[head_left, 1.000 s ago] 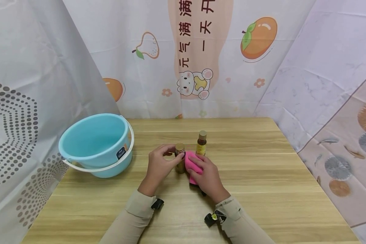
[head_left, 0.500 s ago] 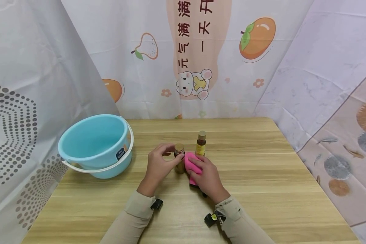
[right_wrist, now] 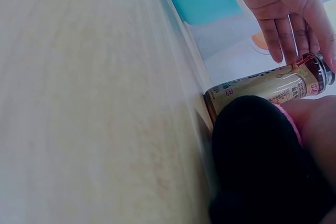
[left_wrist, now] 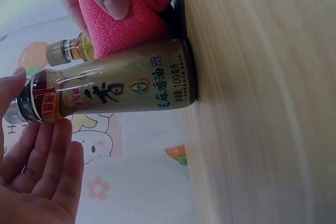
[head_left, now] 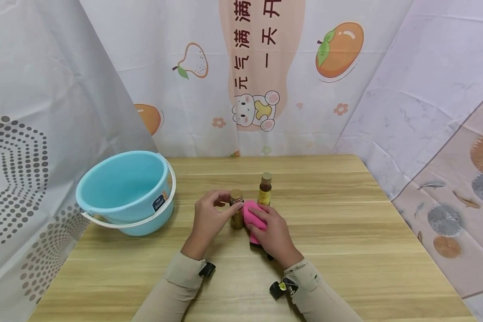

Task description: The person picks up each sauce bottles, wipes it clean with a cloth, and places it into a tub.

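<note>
A sesame oil bottle [head_left: 237, 219] with a gold cap stands upright on the table. My left hand [head_left: 213, 217] holds it by the neck, thumb on one side and fingertips on the other, as the left wrist view of the bottle [left_wrist: 126, 85] shows. Just to its right, my right hand [head_left: 277, 230] grips a bunched pink cloth [head_left: 252, 215]. In the left wrist view, the cloth [left_wrist: 126, 27] lies right against the bottle's side. A dark, rounded part [right_wrist: 257, 161] with a pink edge fills the lower right wrist view, in front of the bottle [right_wrist: 262, 86].
Behind the cloth stands a smaller brown bottle [head_left: 264, 194] with a yellow label, its lower part hidden. A light blue bucket [head_left: 145, 226] with a white handle stands at the table's left. Printed curtains [head_left: 201, 107] hang behind the wooden table [head_left: 346, 223].
</note>
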`<state>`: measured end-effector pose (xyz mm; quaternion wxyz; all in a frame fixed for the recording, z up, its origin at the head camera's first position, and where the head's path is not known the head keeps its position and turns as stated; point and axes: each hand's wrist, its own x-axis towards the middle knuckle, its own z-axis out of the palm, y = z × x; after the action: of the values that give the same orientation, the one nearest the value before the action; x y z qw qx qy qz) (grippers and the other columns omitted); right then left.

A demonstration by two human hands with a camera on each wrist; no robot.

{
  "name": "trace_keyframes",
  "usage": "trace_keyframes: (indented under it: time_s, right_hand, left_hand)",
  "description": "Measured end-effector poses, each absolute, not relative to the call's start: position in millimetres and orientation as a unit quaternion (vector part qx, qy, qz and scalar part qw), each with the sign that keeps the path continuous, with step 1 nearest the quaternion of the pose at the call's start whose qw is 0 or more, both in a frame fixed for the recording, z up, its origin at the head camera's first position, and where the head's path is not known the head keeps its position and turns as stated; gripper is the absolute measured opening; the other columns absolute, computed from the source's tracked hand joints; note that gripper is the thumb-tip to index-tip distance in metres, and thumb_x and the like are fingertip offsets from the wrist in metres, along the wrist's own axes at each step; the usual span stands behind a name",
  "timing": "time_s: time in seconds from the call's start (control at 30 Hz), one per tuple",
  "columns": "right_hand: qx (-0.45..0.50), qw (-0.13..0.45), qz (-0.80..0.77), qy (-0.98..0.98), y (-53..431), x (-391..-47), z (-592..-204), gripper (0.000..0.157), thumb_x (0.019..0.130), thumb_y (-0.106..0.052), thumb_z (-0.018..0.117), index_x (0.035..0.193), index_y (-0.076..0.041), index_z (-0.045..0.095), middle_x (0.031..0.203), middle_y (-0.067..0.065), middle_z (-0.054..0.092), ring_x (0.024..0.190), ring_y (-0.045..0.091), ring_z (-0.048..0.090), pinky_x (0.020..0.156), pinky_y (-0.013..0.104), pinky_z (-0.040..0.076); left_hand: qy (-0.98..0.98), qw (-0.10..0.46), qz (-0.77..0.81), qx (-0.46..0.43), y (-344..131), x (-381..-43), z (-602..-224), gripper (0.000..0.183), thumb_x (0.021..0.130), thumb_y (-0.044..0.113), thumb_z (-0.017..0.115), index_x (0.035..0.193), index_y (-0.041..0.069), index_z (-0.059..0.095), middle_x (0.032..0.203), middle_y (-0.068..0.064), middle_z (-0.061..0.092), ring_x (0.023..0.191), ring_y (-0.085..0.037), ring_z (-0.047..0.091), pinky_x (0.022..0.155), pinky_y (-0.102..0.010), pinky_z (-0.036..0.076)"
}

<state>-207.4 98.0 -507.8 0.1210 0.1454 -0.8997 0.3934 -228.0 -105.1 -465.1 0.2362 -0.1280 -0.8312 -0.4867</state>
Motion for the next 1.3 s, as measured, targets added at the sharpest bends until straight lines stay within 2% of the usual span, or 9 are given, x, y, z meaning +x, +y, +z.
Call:
trace_keyframes:
  time_s: [0.5,0.67,0.83,0.97,1.3]
  right_hand:
    - [0.175,0.174,0.448,-0.859,97.3,-205.4,-505.9,0.047,0.091,-0.026,0.083,0.136,-0.022,0.07,0.147,0.013,0.059,0.131,0.031,0.062,0.102,0.046,0.057]
    - [0.183,0.202,0.461,-0.844,96.8,-205.6,-504.9,0.048,0.09,-0.025,0.083,0.137,-0.023,0.069,0.149,0.012,0.057,0.133,0.031,0.06,0.105,0.048,0.054]
    - [0.185,0.219,0.473,-0.833,96.7,-205.5,-504.0,0.05,0.09,-0.025,0.084,0.138,-0.024,0.069,0.151,0.01,0.056,0.135,0.032,0.058,0.105,0.05,0.054]
    - [0.185,0.211,0.471,-0.836,96.8,-206.0,-504.9,0.05,0.09,-0.025,0.083,0.138,-0.023,0.069,0.15,0.012,0.057,0.134,0.033,0.059,0.104,0.049,0.054]
    - [0.171,0.15,0.463,-0.857,98.0,-206.7,-507.8,0.047,0.091,-0.025,0.082,0.137,-0.021,0.069,0.149,0.011,0.058,0.134,0.032,0.059,0.103,0.044,0.056]
  left_hand:
    - [-0.828,0.224,-0.496,-0.139,-106.0,-227.6,-464.2,0.035,0.083,0.037,0.089,0.107,0.013,0.078,0.099,0.004,0.076,0.092,-0.01,0.073,0.08,-0.034,0.063]
    - [-0.82,0.222,-0.507,-0.146,-106.0,-228.1,-465.0,0.033,0.083,0.035,0.089,0.106,0.015,0.078,0.097,0.005,0.076,0.091,-0.01,0.074,0.08,-0.037,0.064]
    - [-0.818,0.22,-0.51,-0.148,-106.2,-228.6,-464.7,0.032,0.083,0.034,0.089,0.107,0.015,0.078,0.097,0.005,0.076,0.091,-0.01,0.074,0.08,-0.035,0.064]
    - [-0.819,0.217,-0.51,-0.148,-106.0,-228.2,-464.1,0.033,0.083,0.034,0.088,0.108,0.013,0.078,0.098,0.004,0.076,0.092,-0.01,0.074,0.079,-0.034,0.064]
    - [-0.822,0.215,-0.507,-0.146,-106.5,-228.1,-465.5,0.034,0.084,0.032,0.088,0.11,0.012,0.078,0.099,0.004,0.076,0.092,-0.009,0.074,0.079,-0.033,0.064]
